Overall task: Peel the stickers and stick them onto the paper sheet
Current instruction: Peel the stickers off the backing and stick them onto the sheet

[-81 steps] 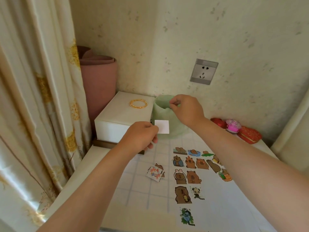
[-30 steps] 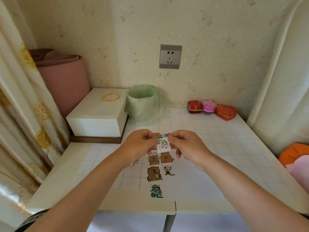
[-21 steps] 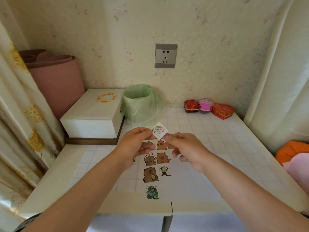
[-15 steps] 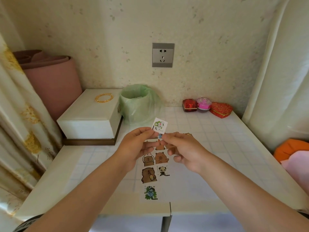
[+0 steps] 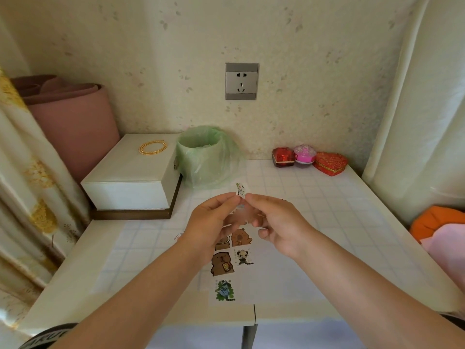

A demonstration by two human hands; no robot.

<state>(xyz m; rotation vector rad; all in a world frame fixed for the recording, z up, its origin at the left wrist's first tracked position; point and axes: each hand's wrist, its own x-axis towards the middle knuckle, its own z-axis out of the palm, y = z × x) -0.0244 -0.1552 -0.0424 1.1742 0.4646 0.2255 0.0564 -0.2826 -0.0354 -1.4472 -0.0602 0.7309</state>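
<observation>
Pale gridded tabletop [image 5: 339, 197] is overlaid by the paper sheet [image 5: 276, 278]. Above it a sticker [image 5: 240, 190] is pinched at its lower edge by left hand [image 5: 211, 225] and right hand [image 5: 279, 222] alike, fingertips narrowly closed. Its long axis is pointed toward 12 o'clock, and bare sheet is left at 5 o'clock.

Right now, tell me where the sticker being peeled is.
Head view, centre: the sticker is in the air, pinched between the left hand and right hand, just in front of the green-bagged bin.
</observation>
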